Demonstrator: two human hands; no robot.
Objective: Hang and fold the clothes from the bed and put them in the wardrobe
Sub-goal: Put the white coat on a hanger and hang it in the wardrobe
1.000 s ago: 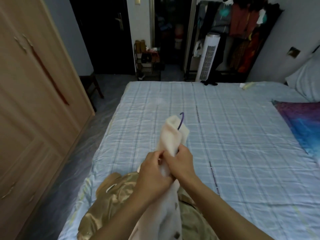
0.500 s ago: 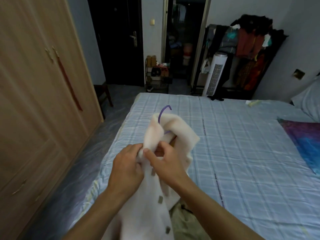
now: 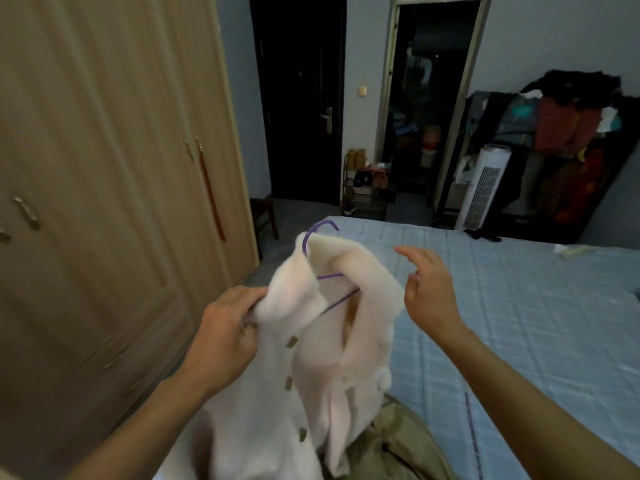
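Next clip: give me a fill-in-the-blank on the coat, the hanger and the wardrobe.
1. The left hand grips the fluffy white buttoned coat; the right hand holds ___.
2. The thin wire hanger inside the coat is ___ in colour.
3. The doors of the light wooden wardrobe are ___.
Missing words: nothing; purple; closed.

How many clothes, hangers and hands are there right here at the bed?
Clothes: 2, the coat and the tan garment
Hangers: 1, the hanger
Hands: 2, the left hand and the right hand
Total: 5
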